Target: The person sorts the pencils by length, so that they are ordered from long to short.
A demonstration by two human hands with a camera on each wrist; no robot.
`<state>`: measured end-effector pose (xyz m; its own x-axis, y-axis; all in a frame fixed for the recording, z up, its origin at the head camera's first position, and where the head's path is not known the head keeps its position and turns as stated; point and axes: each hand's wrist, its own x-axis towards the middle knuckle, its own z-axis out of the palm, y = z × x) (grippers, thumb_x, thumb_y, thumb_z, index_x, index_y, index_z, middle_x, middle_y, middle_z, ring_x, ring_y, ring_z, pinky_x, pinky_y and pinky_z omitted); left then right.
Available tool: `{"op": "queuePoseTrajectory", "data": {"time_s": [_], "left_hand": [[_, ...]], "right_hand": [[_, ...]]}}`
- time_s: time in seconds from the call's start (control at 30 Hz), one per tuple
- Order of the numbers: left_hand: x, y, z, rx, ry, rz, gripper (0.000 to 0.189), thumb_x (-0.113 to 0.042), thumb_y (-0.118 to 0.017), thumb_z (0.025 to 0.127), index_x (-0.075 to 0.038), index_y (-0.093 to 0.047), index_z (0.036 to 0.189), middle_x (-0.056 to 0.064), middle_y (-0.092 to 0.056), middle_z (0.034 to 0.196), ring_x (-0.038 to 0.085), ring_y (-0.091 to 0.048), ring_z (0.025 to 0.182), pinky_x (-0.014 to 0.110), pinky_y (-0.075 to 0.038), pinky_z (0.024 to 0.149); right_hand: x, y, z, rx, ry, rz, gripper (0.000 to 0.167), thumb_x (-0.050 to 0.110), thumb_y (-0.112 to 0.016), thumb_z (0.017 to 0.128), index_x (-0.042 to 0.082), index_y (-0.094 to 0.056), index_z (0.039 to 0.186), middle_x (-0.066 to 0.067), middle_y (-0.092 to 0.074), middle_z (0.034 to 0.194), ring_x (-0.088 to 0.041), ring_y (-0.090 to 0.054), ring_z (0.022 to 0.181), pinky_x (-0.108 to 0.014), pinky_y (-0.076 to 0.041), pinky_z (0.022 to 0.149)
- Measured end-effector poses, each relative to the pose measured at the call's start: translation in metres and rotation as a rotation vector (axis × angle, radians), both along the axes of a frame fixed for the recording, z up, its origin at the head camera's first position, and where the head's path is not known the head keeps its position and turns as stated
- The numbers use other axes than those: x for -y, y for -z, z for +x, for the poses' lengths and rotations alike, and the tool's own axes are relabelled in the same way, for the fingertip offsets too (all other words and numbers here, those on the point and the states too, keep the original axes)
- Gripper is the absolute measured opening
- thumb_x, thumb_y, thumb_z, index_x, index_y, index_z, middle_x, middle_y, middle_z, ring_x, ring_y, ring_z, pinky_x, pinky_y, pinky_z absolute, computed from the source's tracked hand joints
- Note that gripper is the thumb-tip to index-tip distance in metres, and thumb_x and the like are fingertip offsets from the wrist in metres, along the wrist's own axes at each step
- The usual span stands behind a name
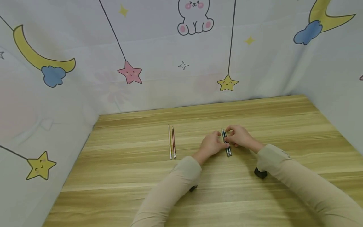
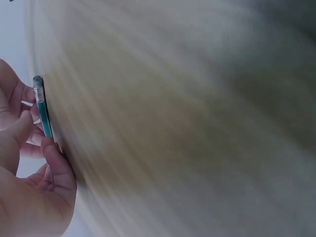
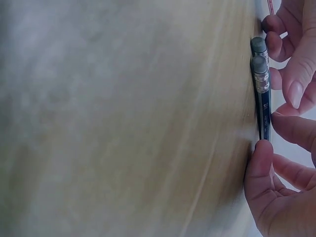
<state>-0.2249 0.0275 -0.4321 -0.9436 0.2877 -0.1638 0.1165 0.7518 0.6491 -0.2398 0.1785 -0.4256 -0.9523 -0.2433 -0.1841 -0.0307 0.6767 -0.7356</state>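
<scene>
Two dark pencils lie side by side on the table, eraser ends toward me. The green pencil is on the left, and the dark blue pencil sits against it on the right. My left hand pinches the green one between thumb and fingers. From the other side, my right hand holds the dark blue one with thumb and index finger. Fingers hide the pencils' middle parts in the head view. Left of both hands, a yellow pencil and a red pencil lie nearly parallel, a small gap between them.
The wood-grain table reaches back to a white cloth printed with stars and moons, which also hangs at both sides. Black wrist devices, one near the right cuff, sit under the sleeves.
</scene>
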Motion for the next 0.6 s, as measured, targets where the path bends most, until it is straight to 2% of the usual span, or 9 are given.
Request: {"op": "queuePoseTrajectory", "data": {"time_s": [0.23,0.43,0.6], "left_hand": [[-0.0041,-0.0012,0.0006,-0.044,-0.018,-0.098,0.053,-0.04,-0.069,0.073,-0.012,-0.053,0.115,-0.004,-0.063,0.077,0.008,-0.053,0.064,0.022,-0.038,0.052],[-0.0037,-0.0034,0.0011,-0.033,-0.02,-0.118,0.049,-0.039,-0.069,0.073,-0.013,-0.054,0.112,-0.003,-0.063,0.077,0.009,-0.05,0.062,0.022,-0.037,0.049],[-0.0042,-0.0047,0.0016,-0.039,-0.03,-0.141,0.044,-0.038,-0.068,0.074,-0.014,-0.056,0.108,0.0,-0.065,0.088,0.011,-0.05,0.066,0.022,-0.038,0.051]], "right_hand": [[-0.0007,-0.0001,-0.0008,-0.01,-0.008,0.016,0.041,0.009,-0.062,0.079,-0.008,-0.048,0.113,-0.014,-0.061,0.078,-0.011,-0.052,0.047,-0.026,-0.047,0.046],[-0.0011,-0.0008,-0.0005,-0.012,-0.014,0.035,0.039,0.009,-0.062,0.079,-0.008,-0.049,0.111,-0.013,-0.06,0.077,-0.011,-0.052,0.047,-0.025,-0.047,0.046],[-0.0013,0.0003,-0.0009,0.002,-0.012,0.038,0.038,0.007,-0.06,0.079,-0.009,-0.05,0.112,-0.011,-0.059,0.074,-0.011,-0.052,0.047,-0.025,-0.048,0.046]]}}
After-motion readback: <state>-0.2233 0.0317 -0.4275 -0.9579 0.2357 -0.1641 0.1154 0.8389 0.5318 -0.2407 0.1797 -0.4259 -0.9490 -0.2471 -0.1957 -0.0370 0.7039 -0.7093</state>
